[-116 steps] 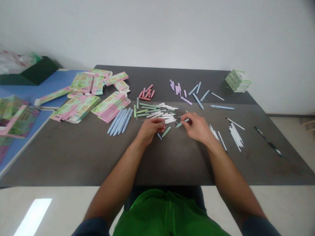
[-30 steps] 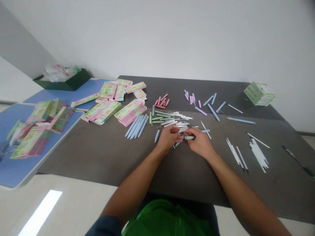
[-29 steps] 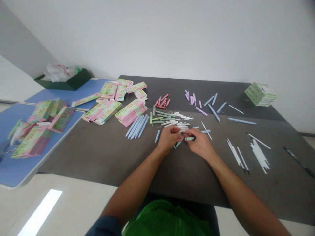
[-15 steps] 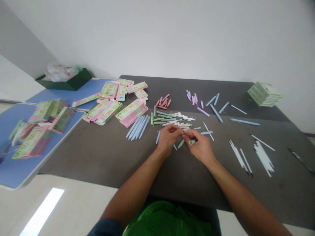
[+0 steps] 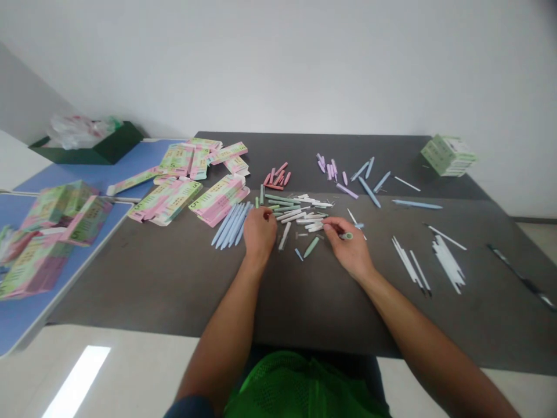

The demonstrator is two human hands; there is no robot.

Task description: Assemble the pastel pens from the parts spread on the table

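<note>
My right hand (image 5: 351,248) has its fingers curled round a pale green pen barrel (image 5: 347,236), whose round open end faces me. Its thumb and fingertips lie by the white pen parts (image 5: 310,221). My left hand (image 5: 260,233) is bent down at the left end of the green pen barrels (image 5: 282,200), fingers drawn together; whatever they pinch is hidden. A row of light blue pens (image 5: 232,225) lies just left of that hand. Between the hands, a green pointed barrel piece (image 5: 311,247) and a small blue piece (image 5: 299,254) rest on the dark table (image 5: 296,302).
Pink-and-green flat boxes (image 5: 221,199) lie at the left. Red pieces (image 5: 278,176), purple pieces (image 5: 333,169) and blue barrels (image 5: 369,191) are farther back. White refills (image 5: 448,262) and a black pen (image 5: 522,277) lie right, a green-white box (image 5: 449,155) behind.
My hands have come apart: the left has moved left to the green barrels, while the right stays near the middle with the green barrel. The view has shifted slightly right.
</note>
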